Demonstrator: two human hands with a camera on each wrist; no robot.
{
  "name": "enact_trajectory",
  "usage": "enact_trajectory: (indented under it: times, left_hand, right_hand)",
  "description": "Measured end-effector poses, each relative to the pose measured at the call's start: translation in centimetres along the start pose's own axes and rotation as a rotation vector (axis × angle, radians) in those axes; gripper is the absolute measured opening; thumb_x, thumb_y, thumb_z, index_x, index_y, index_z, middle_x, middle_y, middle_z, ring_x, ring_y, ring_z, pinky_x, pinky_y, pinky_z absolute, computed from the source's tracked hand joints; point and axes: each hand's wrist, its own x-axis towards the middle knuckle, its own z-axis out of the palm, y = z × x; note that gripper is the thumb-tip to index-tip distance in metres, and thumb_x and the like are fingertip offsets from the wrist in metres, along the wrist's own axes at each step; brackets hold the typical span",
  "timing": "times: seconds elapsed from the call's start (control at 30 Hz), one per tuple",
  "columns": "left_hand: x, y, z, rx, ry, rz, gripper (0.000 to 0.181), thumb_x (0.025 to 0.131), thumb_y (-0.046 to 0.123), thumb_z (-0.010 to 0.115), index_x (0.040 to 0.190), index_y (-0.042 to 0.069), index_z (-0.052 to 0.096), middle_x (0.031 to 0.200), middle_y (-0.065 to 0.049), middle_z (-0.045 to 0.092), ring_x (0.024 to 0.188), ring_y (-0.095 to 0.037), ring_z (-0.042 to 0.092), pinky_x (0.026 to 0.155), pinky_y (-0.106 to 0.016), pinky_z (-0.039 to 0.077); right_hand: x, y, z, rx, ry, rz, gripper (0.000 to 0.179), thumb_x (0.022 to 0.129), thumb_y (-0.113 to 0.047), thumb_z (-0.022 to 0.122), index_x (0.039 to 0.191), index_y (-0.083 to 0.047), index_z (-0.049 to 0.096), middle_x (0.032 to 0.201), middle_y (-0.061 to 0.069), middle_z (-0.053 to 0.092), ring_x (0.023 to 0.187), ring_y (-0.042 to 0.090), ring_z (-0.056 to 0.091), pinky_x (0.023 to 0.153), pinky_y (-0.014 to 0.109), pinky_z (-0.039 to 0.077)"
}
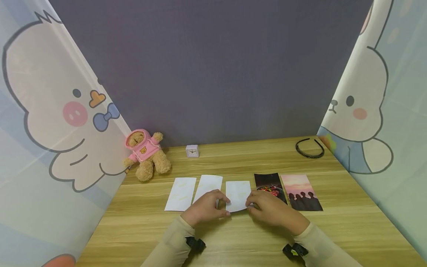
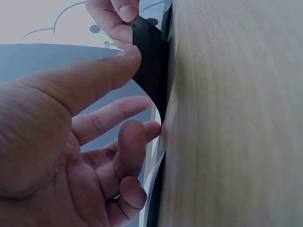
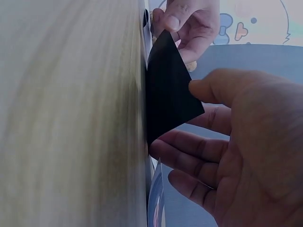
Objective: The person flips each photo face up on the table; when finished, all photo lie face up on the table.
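Observation:
A photo print lies white back up in the middle of the table, its near edge lifted and its dark printed underside showing in the right wrist view. My left hand pinches its near left corner between thumb and index finger. At the near right corner, my right hand grips the print the same way. Two more white-backed prints, one at far left and one partly behind my left hand, lie alongside. Right of them are a food photo, partly covered by my right hand, and a sunset photo.
A teddy bear in a pink hoodie leans at the back left. Beside it stands a small white clock. A black headband lies at the back right. Cartoon-printed sheets and a grey panel enclose the wooden table.

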Motion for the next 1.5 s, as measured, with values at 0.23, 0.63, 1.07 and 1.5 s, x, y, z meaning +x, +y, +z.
enact_trajectory:
  times: [0.23, 0.63, 1.07, 1.5]
  left_hand:
    - [-0.06, 0.05, -0.04, 0.008, 0.021, 0.04, 0.021, 0.093, 0.033, 0.083, 0.11, 0.021, 0.078, 0.109, 0.014, 0.065, 0.071, -0.003, 0.056, 0.075, -0.023, 0.051]
    - [0.09, -0.03, 0.06, 0.017, 0.11, -0.013, 0.007, 0.097, 0.018, 0.074, 0.099, 0.021, 0.08, 0.101, 0.014, 0.073, 0.054, -0.001, 0.048, 0.059, -0.022, 0.047]
    - [0.16, -0.11, 0.04, 0.025, 0.217, -0.021, 0.006, 0.102, 0.026, 0.071, 0.101, 0.027, 0.076, 0.103, 0.012, 0.075, 0.051, -0.002, 0.045, 0.051, -0.023, 0.043]
    - [0.09, -0.01, -0.28, -0.117, 0.315, 0.033, 0.01, 0.106, 0.031, 0.067, 0.106, 0.026, 0.075, 0.093, 0.005, 0.076, 0.052, -0.004, 0.047, 0.049, -0.024, 0.042]
  right_hand:
    - [0.19, 0.4, 0.1, 0.012, 0.021, 0.021, 0.015, 0.106, -0.021, 0.064, 0.101, -0.017, 0.078, 0.1, -0.015, 0.066, 0.095, 0.006, 0.063, 0.085, 0.038, 0.056]
    - [0.36, 0.54, 0.12, 0.077, 0.05, 0.055, 0.016, 0.107, -0.022, 0.063, 0.101, -0.015, 0.076, 0.096, -0.016, 0.066, 0.093, 0.004, 0.062, 0.082, 0.037, 0.055]
    - [-0.14, 0.72, 0.29, 0.1, 0.057, 0.097, 0.028, 0.099, -0.044, 0.074, 0.116, -0.022, 0.073, 0.108, -0.012, 0.066, 0.093, 0.006, 0.062, 0.08, 0.033, 0.055]
    - [0.21, 0.83, 0.42, 0.097, 0.185, 0.056, 0.026, 0.092, -0.006, 0.081, 0.116, -0.013, 0.075, 0.11, -0.004, 0.068, 0.093, 0.009, 0.065, 0.079, 0.033, 0.057]
